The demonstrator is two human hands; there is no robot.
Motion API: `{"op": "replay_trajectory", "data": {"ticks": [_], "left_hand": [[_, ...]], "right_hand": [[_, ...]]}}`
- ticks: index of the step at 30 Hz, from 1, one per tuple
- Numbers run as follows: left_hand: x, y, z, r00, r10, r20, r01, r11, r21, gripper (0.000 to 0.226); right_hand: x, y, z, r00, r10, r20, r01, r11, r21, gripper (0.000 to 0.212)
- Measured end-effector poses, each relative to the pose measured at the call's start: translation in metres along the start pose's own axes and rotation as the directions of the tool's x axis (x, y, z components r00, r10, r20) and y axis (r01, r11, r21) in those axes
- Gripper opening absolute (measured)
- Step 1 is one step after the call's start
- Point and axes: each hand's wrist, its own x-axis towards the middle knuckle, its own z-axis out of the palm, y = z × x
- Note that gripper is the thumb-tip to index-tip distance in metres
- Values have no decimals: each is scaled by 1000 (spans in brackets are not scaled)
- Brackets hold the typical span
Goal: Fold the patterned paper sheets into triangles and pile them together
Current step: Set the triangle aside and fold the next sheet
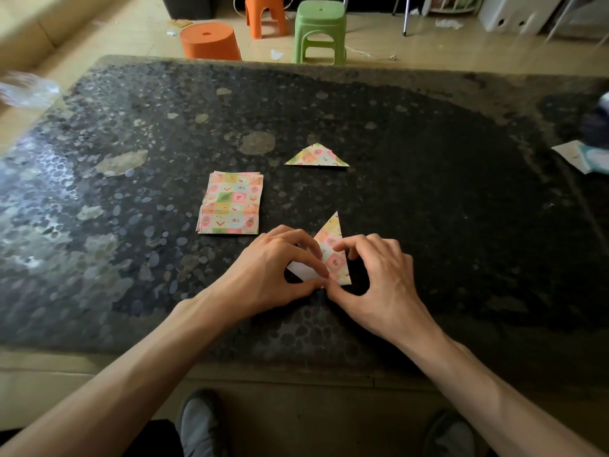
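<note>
We hold the sheet (pixel 333 255) on the table (pixel 461 209), close to the near edge and directly in front of us. The sheet is partly folded: a patterned flap forms a narrow triangle, and a strip of white underside shows beneath the left hand (pixel 276 262). Its long axis runs away from us, from the near corner between the thumbs to the tip at the far end.

The left hand rests curled fingers on the left part of the sheet and pinches the near corner. The right hand (pixel 379 275) pinches the same corner from the right, forefinger bent onto the flap. Neither hand is spread.

The finished triangle (pixel 316 157) lies flat, almost straight beyond the tip, well apart from the hands and about equally near to both. The stack (pixel 232 204) of unfolded sheets lies ahead and to the left, just beside the left hand, which is the nearer one.

We judge the current step to be creasing. The coming move carries the sheet forward along its own axis to the triangle.
</note>
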Motion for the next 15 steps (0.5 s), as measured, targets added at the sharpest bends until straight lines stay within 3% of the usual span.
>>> {"op": "replay_trajectory", "data": {"ticks": [15], "left_hand": [[0,-3,-2,997,-40,67,44,997,-57,22]], "right_hand": [[-2,-4,6,1000,14,7,-13,994,-110,60]]}}
